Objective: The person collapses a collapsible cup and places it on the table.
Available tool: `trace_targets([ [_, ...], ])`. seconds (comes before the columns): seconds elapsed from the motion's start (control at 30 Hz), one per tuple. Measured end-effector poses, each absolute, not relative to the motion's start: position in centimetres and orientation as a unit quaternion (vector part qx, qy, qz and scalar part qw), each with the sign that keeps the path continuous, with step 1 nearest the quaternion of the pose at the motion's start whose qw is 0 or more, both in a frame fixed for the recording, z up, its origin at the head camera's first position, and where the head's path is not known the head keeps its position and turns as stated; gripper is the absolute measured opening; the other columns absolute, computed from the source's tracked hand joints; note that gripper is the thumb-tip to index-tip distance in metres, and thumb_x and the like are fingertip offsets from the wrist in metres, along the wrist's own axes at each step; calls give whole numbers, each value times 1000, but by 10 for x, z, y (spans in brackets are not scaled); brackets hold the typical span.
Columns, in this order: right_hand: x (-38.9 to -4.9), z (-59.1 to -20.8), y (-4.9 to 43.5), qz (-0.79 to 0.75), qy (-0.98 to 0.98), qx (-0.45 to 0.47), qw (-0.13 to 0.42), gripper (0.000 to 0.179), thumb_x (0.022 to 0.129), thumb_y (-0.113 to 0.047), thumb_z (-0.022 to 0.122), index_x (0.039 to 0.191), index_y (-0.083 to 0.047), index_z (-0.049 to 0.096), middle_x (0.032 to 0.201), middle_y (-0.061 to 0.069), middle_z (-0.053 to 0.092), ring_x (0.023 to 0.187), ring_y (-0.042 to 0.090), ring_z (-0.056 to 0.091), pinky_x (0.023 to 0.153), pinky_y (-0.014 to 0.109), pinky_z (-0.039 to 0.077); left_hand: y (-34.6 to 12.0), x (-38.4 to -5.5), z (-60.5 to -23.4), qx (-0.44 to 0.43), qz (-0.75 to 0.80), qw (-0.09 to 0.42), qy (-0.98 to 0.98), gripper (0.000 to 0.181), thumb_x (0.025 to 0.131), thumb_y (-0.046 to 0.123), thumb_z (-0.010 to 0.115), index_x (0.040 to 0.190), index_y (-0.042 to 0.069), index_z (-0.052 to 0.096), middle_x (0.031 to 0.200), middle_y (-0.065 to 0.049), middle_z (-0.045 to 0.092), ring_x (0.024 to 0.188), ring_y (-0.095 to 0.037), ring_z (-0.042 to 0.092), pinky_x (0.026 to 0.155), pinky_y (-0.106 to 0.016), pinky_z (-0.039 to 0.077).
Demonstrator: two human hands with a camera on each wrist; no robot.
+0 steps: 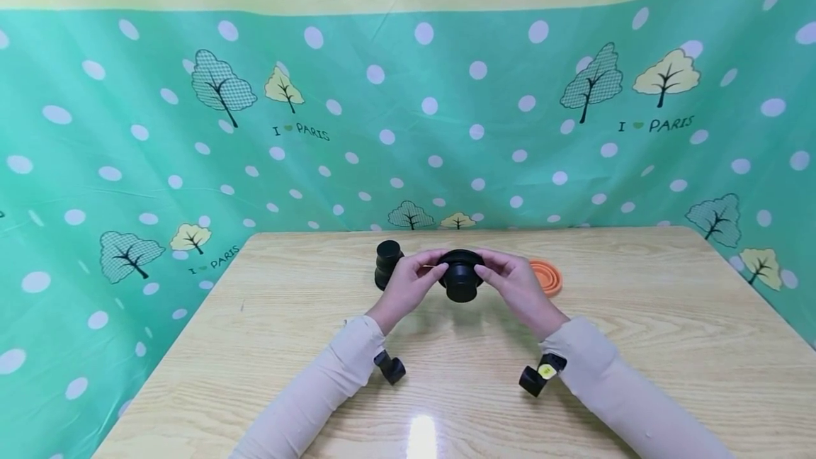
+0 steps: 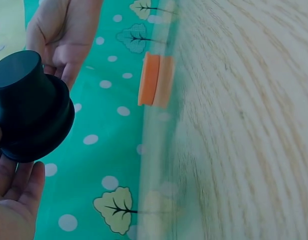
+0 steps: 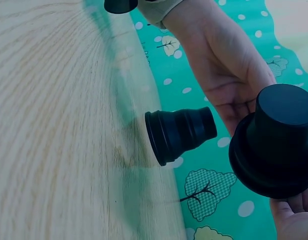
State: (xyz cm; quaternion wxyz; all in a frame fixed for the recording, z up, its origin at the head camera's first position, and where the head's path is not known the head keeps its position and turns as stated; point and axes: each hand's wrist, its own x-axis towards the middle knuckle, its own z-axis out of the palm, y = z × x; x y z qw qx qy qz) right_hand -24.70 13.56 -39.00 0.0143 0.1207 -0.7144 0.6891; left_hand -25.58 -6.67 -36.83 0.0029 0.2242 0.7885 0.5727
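Both hands hold a black collapsible cup (image 1: pixel 461 282) above the table, its narrow base toward the head camera and its wide rim partly folded. The left hand (image 1: pixel 411 280) pinches the rim from the left, thumb on the near side. The right hand (image 1: pixel 515 285) does likewise from the right. In the right wrist view a second black collapsible cup (image 3: pixel 181 132) stands extended on the table, wide end down; in the head view it is just behind the left hand. An orange collapsible cup (image 1: pixel 546 277), folded flat, lies beyond the right hand, which partly hides it.
The wooden table (image 1: pixel 637 289) reaches back to a green dotted curtain (image 1: pixel 446 126). A wrist camera (image 1: pixel 390 368) hangs at the left cuff and another wrist camera (image 1: pixel 538 376) at the right cuff.
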Motion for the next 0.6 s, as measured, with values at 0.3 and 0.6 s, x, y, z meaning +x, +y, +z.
trace_targets([
  [0.3,-244,-386,139,679,-723,127,0,39,92,-13,62,124,8,56,94,-3,66,87,5,61,80,17,52,-68,-266,-385,240,582,39,776,33,96,12,56,125,-2,57,111,-21,63,95,-16,60,81,-18,50],
  [0.6,-245,-388,138,667,-733,134,-4,39,90,-18,65,122,3,59,97,-1,67,88,7,62,81,19,52,-70,-271,-392,279,582,56,762,32,93,12,60,123,0,55,113,-18,62,93,-10,58,82,-22,50],
])
